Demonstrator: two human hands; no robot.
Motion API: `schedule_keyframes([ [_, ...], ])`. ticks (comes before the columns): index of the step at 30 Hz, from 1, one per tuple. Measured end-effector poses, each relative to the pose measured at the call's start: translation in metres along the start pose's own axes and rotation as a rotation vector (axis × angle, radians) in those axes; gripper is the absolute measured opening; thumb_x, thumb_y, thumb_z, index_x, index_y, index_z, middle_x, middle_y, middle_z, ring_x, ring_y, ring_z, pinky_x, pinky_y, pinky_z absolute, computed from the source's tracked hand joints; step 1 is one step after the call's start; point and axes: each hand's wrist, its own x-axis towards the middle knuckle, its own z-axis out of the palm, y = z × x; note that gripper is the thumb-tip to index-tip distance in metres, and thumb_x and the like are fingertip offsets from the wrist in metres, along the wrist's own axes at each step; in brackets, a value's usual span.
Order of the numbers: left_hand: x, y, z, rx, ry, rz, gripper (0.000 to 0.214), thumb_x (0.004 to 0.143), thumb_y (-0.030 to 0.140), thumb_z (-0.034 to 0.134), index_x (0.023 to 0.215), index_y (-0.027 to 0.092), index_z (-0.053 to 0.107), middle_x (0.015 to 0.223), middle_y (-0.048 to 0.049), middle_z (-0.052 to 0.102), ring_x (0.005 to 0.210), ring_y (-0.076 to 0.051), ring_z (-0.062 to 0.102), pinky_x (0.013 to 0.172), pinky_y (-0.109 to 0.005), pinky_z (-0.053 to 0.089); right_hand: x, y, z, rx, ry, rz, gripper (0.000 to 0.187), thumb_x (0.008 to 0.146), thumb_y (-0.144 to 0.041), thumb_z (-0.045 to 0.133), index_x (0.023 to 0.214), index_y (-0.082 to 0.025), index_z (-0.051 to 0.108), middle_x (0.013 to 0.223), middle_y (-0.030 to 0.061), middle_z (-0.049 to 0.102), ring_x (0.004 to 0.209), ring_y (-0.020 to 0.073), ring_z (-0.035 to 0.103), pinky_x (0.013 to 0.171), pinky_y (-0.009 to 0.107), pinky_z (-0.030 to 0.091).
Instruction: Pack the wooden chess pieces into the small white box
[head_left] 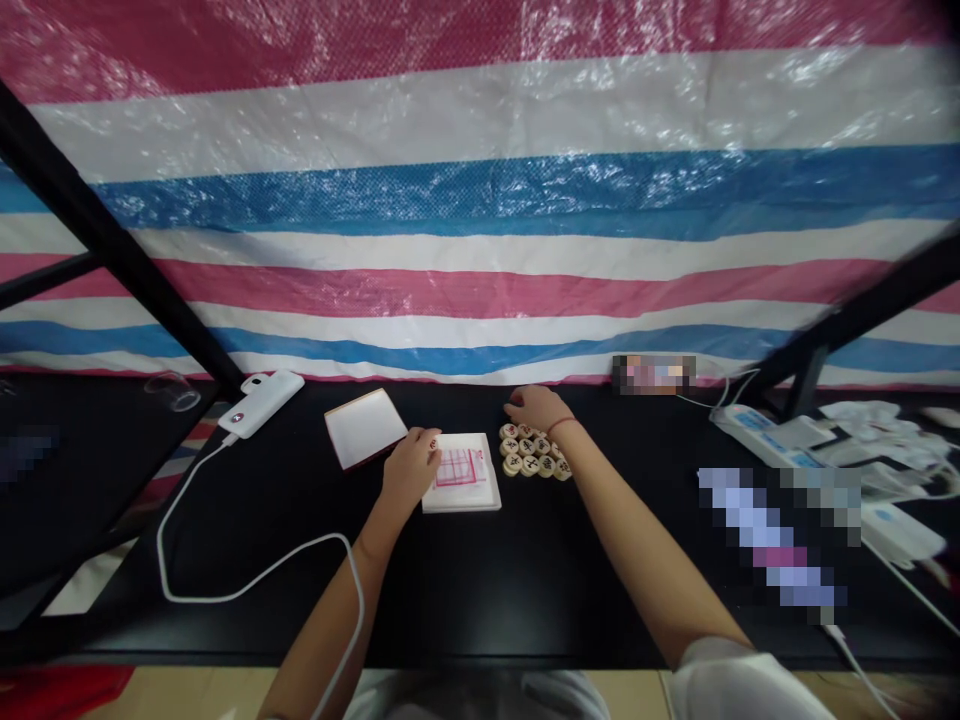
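Observation:
My left hand (411,468) is at the left edge of a small white box (480,505), its fingers closed on a round xiangqi piece (433,444) with a red mark. In the box lies a paper with a pink-red grid (459,466). My right hand (538,408) reaches over the far side of a cluster of xiangqi pieces (530,465), fingertips curled together and pointing left. Whatever those fingertips hold is hidden. Several pale round pieces with dark or red characters sit packed in rows, some stacked, partly covered by my right wrist.
A white box lid (366,430) lies left of the box. Further left, a white power bank (262,403) trails a cable (247,585) across my left forearm. Power strips (757,430) and cables crowd the right. A striped plastic sheet (480,290) hangs behind the black table (495,600).

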Motion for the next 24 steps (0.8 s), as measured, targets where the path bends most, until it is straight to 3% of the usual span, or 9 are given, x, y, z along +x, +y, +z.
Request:
schedule_keyframes([
  [2,0.0,-0.002,0.0,-0.005,-0.001,0.022,0.035,0.089,0.02,0.048,0.121,0.024,0.06,0.118,-0.0052,0.061,0.101,-0.02,0.062,0.082,-0.029,0.049,0.009,0.005,-0.001,-0.015,-0.094,-0.009,0.023,0.077,-0.032,0.065,0.09,-0.015,0.073,0.097,0.0135,0.072,0.093,0.0261,0.067,0.078,0.032,0.049],
  [5,0.0,-0.005,0.0,-0.012,0.004,0.046,0.035,0.088,0.019,0.048,0.12,0.025,0.061,0.116,-0.0045,0.062,0.101,-0.019,0.062,0.084,-0.028,0.049,0.016,0.004,0.001,-0.02,-0.132,-0.019,0.014,0.07,-0.026,0.07,0.081,-0.017,0.074,0.09,0.012,0.073,0.086,0.0251,0.069,0.073,0.031,0.051],
  [9,-0.003,-0.006,0.001,-0.021,0.015,0.048,0.035,0.087,0.021,0.051,0.12,0.025,0.061,0.114,-0.0047,0.061,0.098,-0.018,0.062,0.085,-0.028,0.049,0.018,0.0,-0.003,-0.016,-0.111,-0.032,0.017,0.064,-0.017,0.074,0.08,-0.017,0.073,0.092,0.0116,0.073,0.088,0.0254,0.069,0.074,0.03,0.052],
  [12,-0.006,-0.006,0.002,0.029,0.102,0.079,0.041,0.083,0.029,0.059,0.124,0.021,0.06,0.116,-0.0082,0.058,0.099,-0.021,0.061,0.089,-0.033,0.049,0.012,-0.004,-0.01,0.01,-0.038,-0.054,0.025,0.069,-0.021,0.073,0.093,-0.014,0.072,0.096,0.0135,0.073,0.094,0.0257,0.068,0.08,0.031,0.052],
  [15,-0.007,-0.004,0.001,0.034,0.228,0.169,0.049,0.083,0.036,0.061,0.128,0.019,0.056,0.118,-0.0111,0.055,0.102,-0.024,0.059,0.095,-0.038,0.047,-0.008,-0.015,-0.01,0.278,0.005,-0.145,0.04,0.075,-0.032,0.071,0.11,-0.013,0.067,0.096,0.0105,0.072,0.082,0.0197,0.069,0.072,0.027,0.054],
  [17,-0.006,-0.002,0.001,-0.055,0.244,0.265,0.049,0.085,0.036,0.059,0.131,0.02,0.052,0.121,-0.0104,0.054,0.104,-0.022,0.059,0.098,-0.037,0.046,-0.025,-0.027,-0.003,0.619,-0.078,-0.222,0.05,0.076,-0.04,0.07,0.117,-0.014,0.062,0.09,0.0075,0.072,0.063,0.0156,0.067,0.055,0.025,0.054],
  [19,-0.005,0.0,0.001,-0.161,0.208,0.371,0.047,0.088,0.033,0.056,0.133,0.022,0.049,0.126,-0.0094,0.053,0.11,-0.02,0.058,0.101,-0.035,0.044,-0.041,-0.039,0.008,0.836,-0.218,-0.313,0.053,0.073,-0.042,0.072,0.118,-0.016,0.06,0.088,0.0049,0.071,0.06,0.0138,0.065,0.049,0.023,0.053],
  [21,-0.005,0.003,0.002,-0.229,0.158,0.438,0.04,0.09,0.03,0.053,0.13,0.022,0.052,0.126,-0.0086,0.054,0.115,-0.019,0.056,0.103,-0.033,0.043,-0.052,-0.049,0.021,0.932,-0.223,-0.373,0.05,0.071,-0.04,0.073,0.114,-0.017,0.061,0.089,0.0036,0.07,0.061,0.0121,0.064,0.05,0.022,0.053],
  [24,-0.004,0.004,0.002,-0.258,0.135,0.427,0.03,0.091,0.025,0.049,0.12,0.021,0.058,0.118,-0.0075,0.059,0.113,-0.018,0.058,0.101,-0.032,0.045,-0.059,-0.053,0.037,1.004,-0.124,-0.41,0.045,0.07,-0.037,0.075,0.107,-0.018,0.061,0.09,0.003,0.07,0.064,0.0108,0.064,0.057,0.022,0.054],
])
